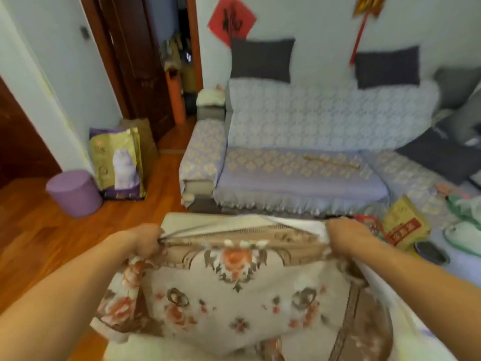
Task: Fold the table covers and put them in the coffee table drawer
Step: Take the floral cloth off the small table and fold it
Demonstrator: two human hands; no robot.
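A cream table cover (pixel 242 290) with red flowers and a brown border hangs doubled over in front of me, its white underside showing along the top fold. My left hand (pixel 145 241) grips the bunched upper left corner. My right hand (pixel 346 235) grips the upper right edge, fingers curled over the cloth. The cover is stretched between both hands and drapes down past the bottom of the frame. The coffee table and its drawer are not in view.
A sofa (pixel 299 157) with a lavender patterned cover stands just ahead. A purple round bin (pixel 74 191) and a cat-food bag (pixel 118 165) stand on the wooden floor at left. A yellow bag (pixel 406 222), a bowl (pixel 432 252) and slippers (pixel 463 235) lie at right.
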